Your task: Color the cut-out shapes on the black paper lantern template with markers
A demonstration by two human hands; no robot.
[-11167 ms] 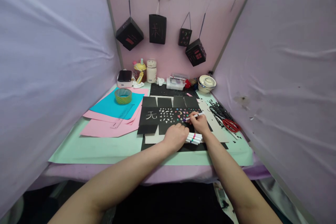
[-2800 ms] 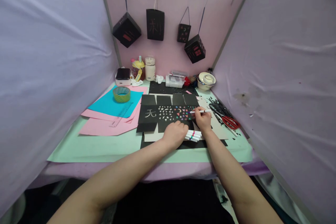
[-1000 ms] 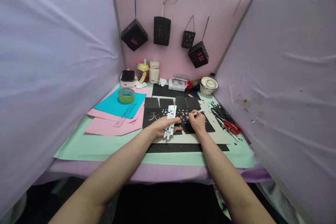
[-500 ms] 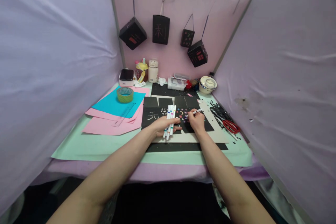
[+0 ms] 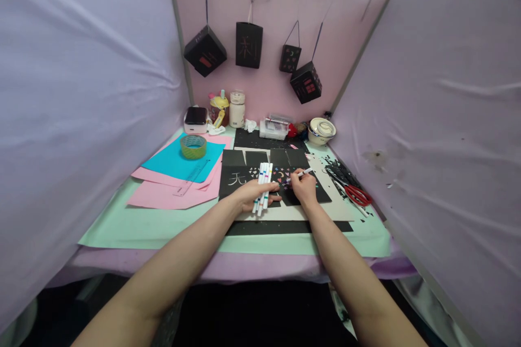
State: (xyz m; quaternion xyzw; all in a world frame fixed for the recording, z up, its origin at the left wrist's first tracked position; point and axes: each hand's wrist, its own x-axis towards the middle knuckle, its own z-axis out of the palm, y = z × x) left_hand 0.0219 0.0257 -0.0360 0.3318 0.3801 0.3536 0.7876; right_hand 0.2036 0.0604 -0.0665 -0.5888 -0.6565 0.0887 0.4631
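Black cut-out card (image 5: 288, 198): lay flat beneath both hands | left hand (image 5: 253, 195): held a white marker bundle (image 5: 264, 187), long axis front-to-back over the card | right hand (image 5: 304, 187), nearer the card's right end: pinched a white marker (image 5: 306, 172), tip leftward at its coloured shapes (image 5: 281, 174)

Slim white plastic markers (image 5: 265, 174), smooth with a faint sheen, contrast with a matt black sheet of cut paper (image 5: 290, 198). A yellow-green tape ring (image 5: 193, 151) of translucent plastic shines; a bright blue paper sheet (image 5: 174, 168) looks flat and matt. Red loop-handled scissors (image 5: 358, 195) show smooth plastic grips, a lilac cloth wall (image 5: 89, 97) soft creases.
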